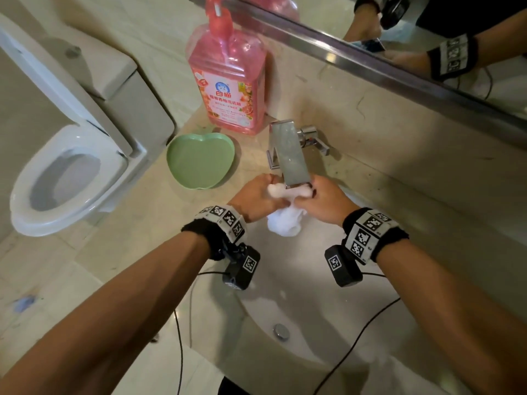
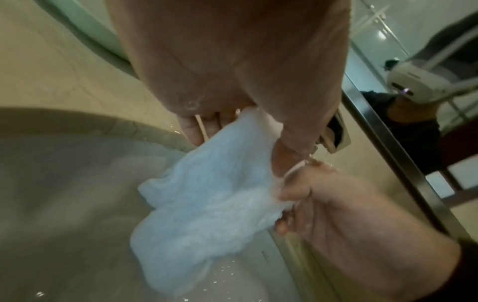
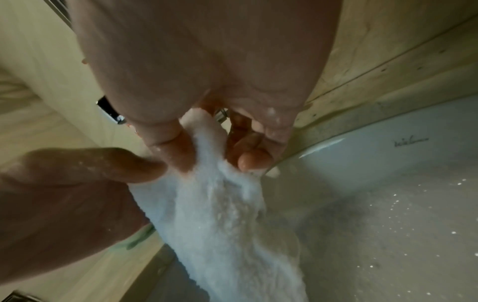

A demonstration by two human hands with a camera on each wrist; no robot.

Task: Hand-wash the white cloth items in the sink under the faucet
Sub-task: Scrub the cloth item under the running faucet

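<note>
A wet white fluffy cloth point(image 1: 285, 220) hangs over the sink basin point(image 1: 313, 323) just below the flat chrome faucet spout point(image 1: 289, 155). My left hand point(image 1: 258, 195) grips its upper end from the left and my right hand point(image 1: 319, 199) grips it from the right, fingers curled round the bunched top. In the left wrist view the cloth point(image 2: 207, 194) droops from my left hand point(image 2: 232, 122), with the right hand point(image 2: 323, 204) pinching its edge. The right wrist view has the cloth point(image 3: 227, 214) trailing down from my right hand point(image 3: 207, 143) into the basin.
A big pink detergent pump bottle point(image 1: 228, 81) and a green apple-shaped dish point(image 1: 199, 161) stand on the counter left of the faucet. A toilet point(image 1: 65, 155) is at far left. The mirror point(image 1: 427, 38) runs along the back wall. The drain point(image 1: 281, 332) lies near the basin's front.
</note>
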